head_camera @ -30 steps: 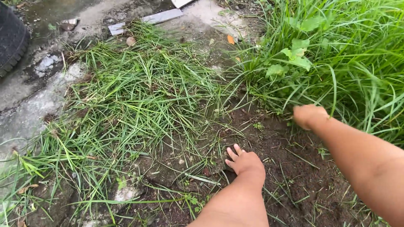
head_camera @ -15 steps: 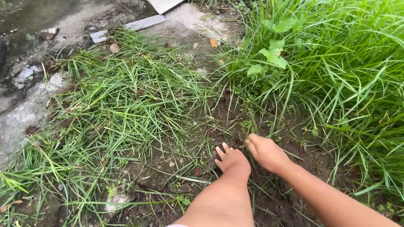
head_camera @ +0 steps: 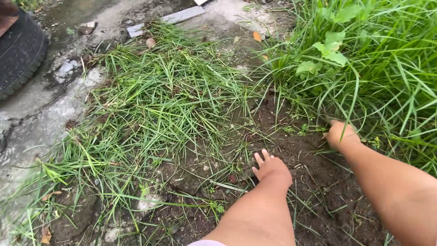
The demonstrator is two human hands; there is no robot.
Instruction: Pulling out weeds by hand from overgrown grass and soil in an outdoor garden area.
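tyre point(head_camera: 20, 52) cut by left edge, right hand point(head_camera: 340, 135) fingers hidden in grass point(head_camera: 364, 86)

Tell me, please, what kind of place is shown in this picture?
Probably an outdoor yard or garden edge beside a paved area. Tall green grass grows at the right, bare dark soil lies in front with loose pulled grass spread over it, and wet concrete and a black tyre lie at the left.

free: bare soil patch point(head_camera: 291, 146) between left hand point(head_camera: 272, 168) and right hand point(head_camera: 340, 135), open to pass | right: tall standing grass point(head_camera: 387, 77) walls it off | left: loose cut grass pile point(head_camera: 159, 100) covers ground | far left: tyre point(head_camera: 20, 54) on wet concrete point(head_camera: 41, 114), well apart
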